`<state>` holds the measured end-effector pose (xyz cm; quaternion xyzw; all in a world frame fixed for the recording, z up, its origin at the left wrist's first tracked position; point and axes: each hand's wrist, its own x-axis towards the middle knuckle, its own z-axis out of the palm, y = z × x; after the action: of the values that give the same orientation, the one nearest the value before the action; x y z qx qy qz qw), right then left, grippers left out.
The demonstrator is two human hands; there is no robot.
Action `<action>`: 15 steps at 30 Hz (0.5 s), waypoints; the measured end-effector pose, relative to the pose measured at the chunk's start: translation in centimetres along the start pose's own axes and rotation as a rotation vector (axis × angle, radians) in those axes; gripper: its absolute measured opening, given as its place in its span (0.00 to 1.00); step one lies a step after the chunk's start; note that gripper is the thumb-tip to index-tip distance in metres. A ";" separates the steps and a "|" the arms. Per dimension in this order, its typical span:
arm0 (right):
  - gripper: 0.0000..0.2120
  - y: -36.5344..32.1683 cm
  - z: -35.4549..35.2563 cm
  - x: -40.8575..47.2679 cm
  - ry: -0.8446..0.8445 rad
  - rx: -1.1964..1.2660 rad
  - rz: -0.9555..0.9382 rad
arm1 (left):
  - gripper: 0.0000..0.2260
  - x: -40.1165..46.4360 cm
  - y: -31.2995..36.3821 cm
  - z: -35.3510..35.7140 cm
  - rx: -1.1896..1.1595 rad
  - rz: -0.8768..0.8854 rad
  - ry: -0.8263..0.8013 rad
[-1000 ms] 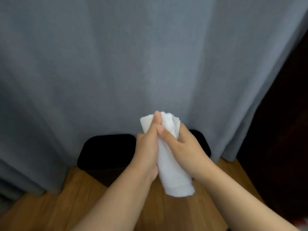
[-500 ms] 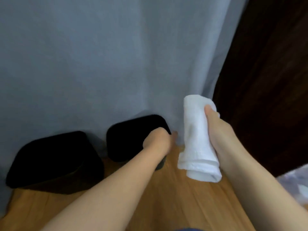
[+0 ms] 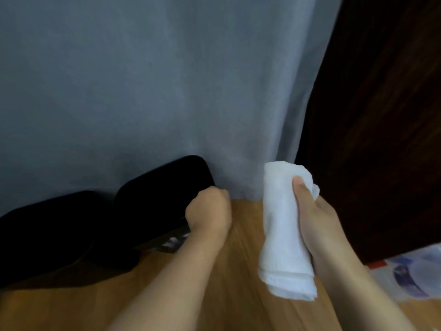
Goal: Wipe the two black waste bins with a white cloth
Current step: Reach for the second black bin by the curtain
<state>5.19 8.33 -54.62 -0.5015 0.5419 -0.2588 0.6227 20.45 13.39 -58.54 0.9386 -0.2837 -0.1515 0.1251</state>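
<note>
Against the foot of a grey curtain [image 3: 155, 80], two black waste bins stand side by side on a wooden floor [image 3: 238, 247]. Right-hand bin [image 3: 157, 199]: rounded-square mouth, tipped so the opening faces the camera, its back edge against the curtain. Left-hand bin [image 3: 47, 232]: lower in frame, partly cut off by the left edge, touching or just beside its neighbour; the dark makes the seam hard to read.

Left hand [image 3: 208, 211]: curled into a fist at the near right corner of the right-hand bin, knuckles up, fingers folded out of sight. It appears to grip the rim there, but the contact itself is hidden behind the hand. A pale glint shows on the bin's wall just below the wrist.

Right hand [image 3: 315, 218]: closed around a white cloth [image 3: 284, 230], thumb pressed flat across the front of it. Cloth is folded or rolled into a thick upright bundle, top end poking above the thumb, lower end hanging free below the palm with layered edges showing. It is held in the air to the right of the bins, clear of both.

Dark brown wooden panel [image 3: 381, 115] fills the right side beyond the curtain's edge. Bottom right corner: clear plastic packaging [image 3: 415, 275] with a red strip, lying on the floor, blurred.
</note>
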 end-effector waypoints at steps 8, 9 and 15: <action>0.24 0.8 -0.3 -0.8 -0.062 -0.124 -0.110 | 0.25 -2.4 -8.1 -2.9 -0.371 0.183 0.338; 0.20 0.9 -0.3 -0.9 -0.076 -0.164 -0.167 | 0.24 -3.0 -8.5 -2.9 -0.473 0.171 0.337; 0.24 2.6 0.9 -1.8 -0.198 -0.444 -0.470 | 0.18 -5.7 -9.6 -0.3 -0.824 0.079 0.229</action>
<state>4.94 11.19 -56.33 -0.7589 0.3916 -0.2208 0.4711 20.80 24.47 -60.15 0.8094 -0.2195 -0.1420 0.5258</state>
